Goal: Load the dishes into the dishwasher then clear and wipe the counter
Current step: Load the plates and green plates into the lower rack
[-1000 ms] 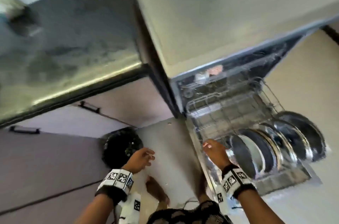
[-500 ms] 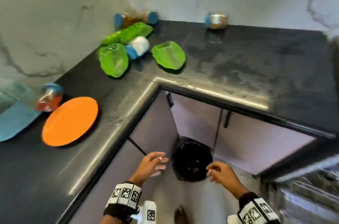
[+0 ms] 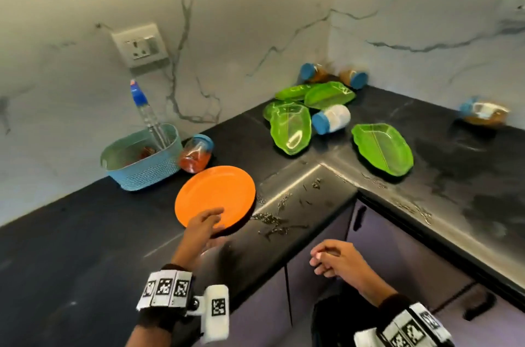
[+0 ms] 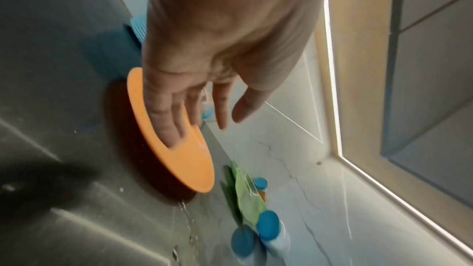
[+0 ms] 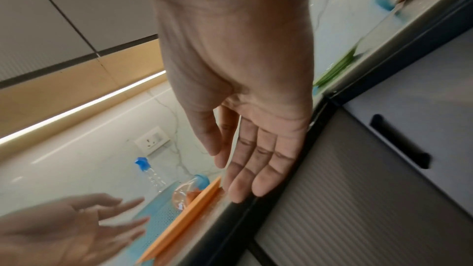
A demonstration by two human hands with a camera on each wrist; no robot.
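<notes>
The left hand (image 3: 203, 229) reaches over the near rim of the orange plate (image 3: 216, 194), which lies flat on the black desk (image 3: 85, 247). Its fingers (image 4: 163, 116) are straight and spread above the plate, gripping nothing; whether they touch its surface cannot be told. The right hand (image 3: 336, 260) hangs off the desk's front edge, at about 4 o'clock from the plate, fingers relaxed and empty.

At 10 o'clock from the plate stands a blue basket (image 3: 142, 159) with a clear, blue-capped bottle (image 3: 145, 114) leaning out of it. Just beside the basket a blue-lidded jar (image 3: 196, 155) lies on its side. Green leaf-shaped dishes (image 3: 291, 128) cluster toward the corner at 1 o'clock, with more blue-lidded jars (image 3: 331, 119) tipped over among them. One green dish (image 3: 382, 149) lies apart, at 3 o'clock.

Dark crumbs (image 3: 272, 221) are scattered near the desk's inner corner. Both wrists carry bands with black-and-white square code markers (image 3: 164, 288); no readable lettering shows on any jar or bottle. A wall socket (image 3: 140, 45) sits at 11 o'clock.
</notes>
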